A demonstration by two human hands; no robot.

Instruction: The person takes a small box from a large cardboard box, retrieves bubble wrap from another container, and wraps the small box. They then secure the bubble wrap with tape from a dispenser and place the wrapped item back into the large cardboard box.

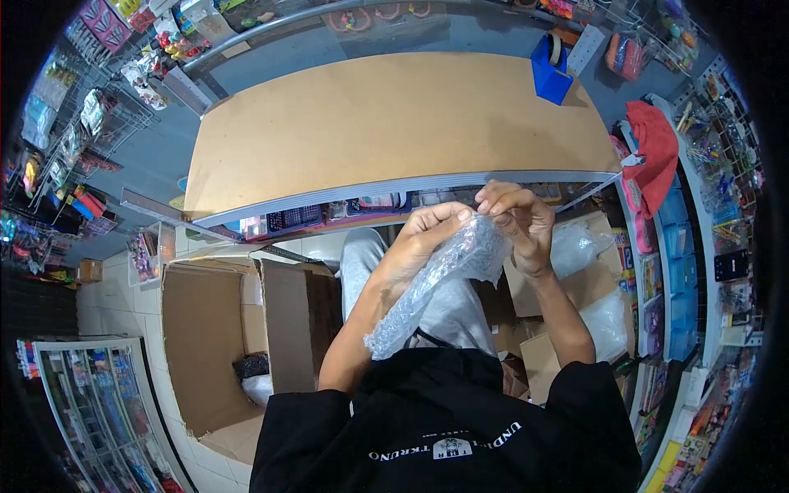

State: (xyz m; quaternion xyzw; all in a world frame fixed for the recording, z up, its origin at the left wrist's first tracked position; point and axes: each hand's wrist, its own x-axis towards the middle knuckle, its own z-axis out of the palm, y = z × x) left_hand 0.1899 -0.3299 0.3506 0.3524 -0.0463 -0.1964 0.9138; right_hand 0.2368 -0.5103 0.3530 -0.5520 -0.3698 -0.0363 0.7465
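A clear sheet of bubble wrap [444, 283] hangs from my two hands in front of my lap, its lower end trailing toward my shirt. My left hand [431, 230] pinches its top edge between thumb and curled fingers. Close beside it, my right hand [523, 223] grips the same upper edge, with fingers bent and the fingertips nearly meeting the left thumb. Whether anything is wrapped inside the bubble wrap cannot be made out. Both hands are just in front of the near edge of the wooden table [394, 115].
A blue tape dispenser [552, 72] stands at the table's back right. An open cardboard box [205, 345] is at left, with another box [551, 353] holding bubble wrap at right. A red cloth [653, 156] hangs on the right shelving. Racks of goods surround me.
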